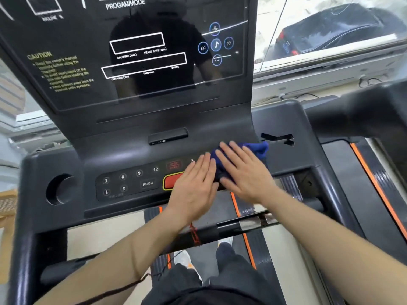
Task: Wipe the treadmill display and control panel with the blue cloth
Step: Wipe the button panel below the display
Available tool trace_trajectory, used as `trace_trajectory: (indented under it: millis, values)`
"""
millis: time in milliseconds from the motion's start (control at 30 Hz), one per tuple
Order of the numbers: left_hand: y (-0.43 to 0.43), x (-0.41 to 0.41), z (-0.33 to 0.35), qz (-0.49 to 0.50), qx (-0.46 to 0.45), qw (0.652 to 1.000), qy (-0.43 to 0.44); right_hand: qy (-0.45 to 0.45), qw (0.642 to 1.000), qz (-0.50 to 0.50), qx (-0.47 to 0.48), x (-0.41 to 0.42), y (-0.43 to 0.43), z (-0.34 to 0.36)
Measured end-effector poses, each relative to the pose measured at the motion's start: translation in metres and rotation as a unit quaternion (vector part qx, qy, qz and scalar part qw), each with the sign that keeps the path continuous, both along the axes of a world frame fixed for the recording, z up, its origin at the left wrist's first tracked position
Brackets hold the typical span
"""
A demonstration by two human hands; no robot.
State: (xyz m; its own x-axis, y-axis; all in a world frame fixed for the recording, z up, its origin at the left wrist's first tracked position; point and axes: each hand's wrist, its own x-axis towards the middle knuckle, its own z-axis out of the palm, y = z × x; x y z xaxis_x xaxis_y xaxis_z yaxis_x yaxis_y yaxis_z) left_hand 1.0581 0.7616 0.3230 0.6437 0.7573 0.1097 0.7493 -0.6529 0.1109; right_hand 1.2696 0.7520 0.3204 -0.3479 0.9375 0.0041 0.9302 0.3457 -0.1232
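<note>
On the treadmill control panel [132,183] beneath the dark display [136,51]: soft, light blue cloth [253,148], best pressed flat, under open-palmed right hand [244,172], left hand [193,183] flat alongside, neither gripping.

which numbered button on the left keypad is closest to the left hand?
The 12 button, rightmost in the 3, 6, 9, 12 row, nearest the left hand.

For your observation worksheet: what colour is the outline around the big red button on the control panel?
Yellow: the red button has a yellow outline, seen in the head view.
</note>
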Motion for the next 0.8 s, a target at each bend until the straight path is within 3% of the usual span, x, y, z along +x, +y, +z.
trace_trajectory:
  millis: [100,233,433,500,567,633,700,800]
  values:
    - [0.029,0.031,0.013,0.038,-0.037,0.999,-0.001,-0.012,0.999,-0.039,-0.026,0.02,0.046,0.011]
    - [0.023,0.036,0.016,0.01,-0.047,0.999,0.002,0.006,0.994,-0.109,-0.003,0.011,0.02,0.006]
    - [-0.004,-0.023,0.006,-0.121,0.036,0.988,-0.084,0.03,0.994,-0.035,0.103,-0.011,-0.044,-0.01]
    - [-0.004,-0.034,0.015,-0.091,0.023,0.987,-0.131,0.057,0.989,-0.003,0.134,-0.012,-0.041,-0.009]
    - [-0.001,-0.033,0.033,-0.017,-0.029,0.978,-0.208,0.148,0.984,-0.004,0.098,-0.016,-0.029,0.008]
    - [0.008,-0.022,0.054,0.104,-0.115,0.942,-0.297,0.284,0.956,-0.067,0.025,-0.019,-0.017,0.037]
    - [0.023,-0.007,0.063,0.201,-0.153,0.913,-0.321,0.355,0.923,-0.146,-0.015,-0.013,-0.006,0.055]
    - [0.037,0.014,0.057,0.207,-0.085,0.953,-0.202,0.215,0.941,-0.261,0.009,0.014,0.004,0.057]
